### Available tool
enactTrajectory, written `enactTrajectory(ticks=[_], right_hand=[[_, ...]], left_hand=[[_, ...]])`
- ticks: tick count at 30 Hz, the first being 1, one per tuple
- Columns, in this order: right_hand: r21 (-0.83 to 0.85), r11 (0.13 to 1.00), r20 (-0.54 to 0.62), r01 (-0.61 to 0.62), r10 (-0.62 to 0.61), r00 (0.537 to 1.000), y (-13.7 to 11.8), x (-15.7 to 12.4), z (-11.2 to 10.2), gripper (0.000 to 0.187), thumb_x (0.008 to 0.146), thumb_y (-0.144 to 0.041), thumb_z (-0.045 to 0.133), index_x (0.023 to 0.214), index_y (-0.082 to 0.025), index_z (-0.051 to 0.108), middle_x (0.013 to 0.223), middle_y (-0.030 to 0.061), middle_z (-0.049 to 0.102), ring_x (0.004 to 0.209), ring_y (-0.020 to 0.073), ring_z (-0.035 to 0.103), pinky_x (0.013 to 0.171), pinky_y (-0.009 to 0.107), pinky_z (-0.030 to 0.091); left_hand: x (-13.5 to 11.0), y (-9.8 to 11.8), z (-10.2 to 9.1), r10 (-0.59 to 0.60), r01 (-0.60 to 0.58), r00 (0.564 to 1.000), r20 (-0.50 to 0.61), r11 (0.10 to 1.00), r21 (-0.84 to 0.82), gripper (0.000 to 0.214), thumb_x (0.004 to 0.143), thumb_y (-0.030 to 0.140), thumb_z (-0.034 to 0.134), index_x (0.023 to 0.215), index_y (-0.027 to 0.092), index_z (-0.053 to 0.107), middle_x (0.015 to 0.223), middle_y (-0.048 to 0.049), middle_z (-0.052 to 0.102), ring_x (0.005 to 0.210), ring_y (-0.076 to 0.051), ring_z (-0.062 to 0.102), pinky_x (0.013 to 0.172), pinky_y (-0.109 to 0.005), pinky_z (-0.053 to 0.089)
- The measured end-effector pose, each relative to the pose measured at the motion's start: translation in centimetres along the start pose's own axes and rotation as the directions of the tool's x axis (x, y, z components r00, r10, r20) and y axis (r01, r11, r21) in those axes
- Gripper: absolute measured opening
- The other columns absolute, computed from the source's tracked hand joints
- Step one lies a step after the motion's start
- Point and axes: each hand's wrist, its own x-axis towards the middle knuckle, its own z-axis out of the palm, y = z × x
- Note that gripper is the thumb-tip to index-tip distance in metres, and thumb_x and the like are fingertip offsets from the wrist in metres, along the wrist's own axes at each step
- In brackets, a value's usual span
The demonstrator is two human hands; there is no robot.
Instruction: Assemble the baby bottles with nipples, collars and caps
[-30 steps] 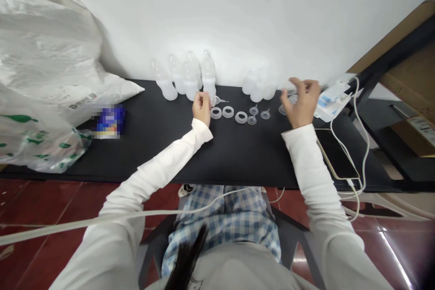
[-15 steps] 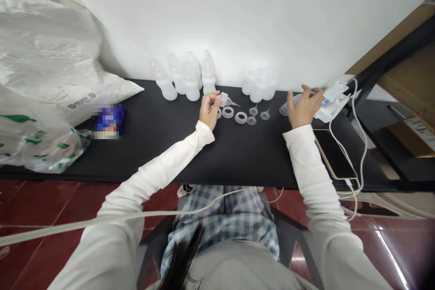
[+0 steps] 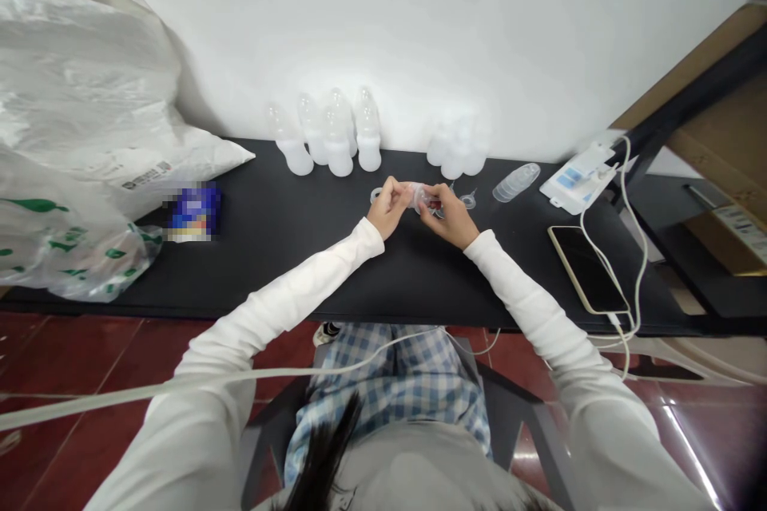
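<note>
My left hand [image 3: 387,209] pinches a clear baby bottle nipple in its collar [image 3: 415,193], just above the table. My right hand [image 3: 451,215] meets it from the right, fingers closed at the nipple's other side. Fingers cover much of the piece, so I cannot tell whether a clear disc is in there too. A loose collar ring [image 3: 376,195] shows beside my left fingers. Past my right hand lies a loose clear nipple [image 3: 468,201]; others are partly hidden behind the fingers. Farther right is an overlapping row of clear discs [image 3: 516,182].
Several capped white bottles [image 3: 339,158] stand by the wall, with uncapped bottles [image 3: 459,152] to their right. A phone [image 3: 587,270], cables and a white power strip [image 3: 578,177] lie at right. A blue packet [image 3: 195,211] and big plastic bags [image 3: 77,128] fill the left.
My right hand has come left from the clear discs to meet my left hand at the nipple. My left hand has shifted slightly right. The discs are now uncovered.
</note>
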Motion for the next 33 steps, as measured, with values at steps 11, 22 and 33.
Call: enactTrajectory(ticks=[11, 22, 33], right_hand=[[-0.137, 0.979, 0.096, 0.152, -0.14, 0.985, 0.4, -0.1, -0.8, 0.011, 0.087, -0.017, 0.048, 0.092, -0.023, 0.056, 0.078, 0.0014, 0.06, 0.072, 0.0162, 0.056, 0.07, 0.029, 0.048], [-0.574, 0.816, 0.239, 0.066, 0.09, 0.967, 3.4, -3.0, -7.3, 0.025, 0.086, -0.023, 0.052, 0.107, -0.015, 0.063, 0.084, 0.0085, 0.064, 0.078, 0.0237, 0.055, 0.072, 0.035, 0.038], [-0.647, 0.756, 0.298, 0.097, 0.134, 0.945, 3.4, -3.9, -6.1, 0.035, 0.089, -0.024, 0.049, 0.119, -0.017, 0.066, 0.104, 0.0142, 0.059, 0.088, 0.0266, 0.051, 0.073, 0.036, 0.033]], left_hand=[[-0.3, 0.5, -0.6, -0.017, 0.008, 0.999, 0.037, 0.971, 0.24, 0.036, 0.099, 0.057, 0.038, 0.105, 0.023, 0.05, 0.077, 0.0013, 0.067, 0.059, -0.009, 0.063, 0.056, -0.023, 0.052], [0.1, -1.0, -2.2, 0.16, -0.411, 0.855, 0.494, 0.789, 0.457, 0.032, 0.09, 0.045, 0.064, 0.104, 0.018, 0.056, 0.11, -0.0108, 0.067, 0.1, -0.019, 0.068, 0.084, -0.035, 0.059], [0.0, 0.0, -4.5, -0.001, -0.402, 0.885, 0.466, 0.502, 0.765, 0.038, 0.085, 0.055, 0.066, 0.081, 0.018, 0.058, 0.105, -0.0116, 0.07, 0.108, -0.028, 0.059, 0.091, -0.043, 0.047]])
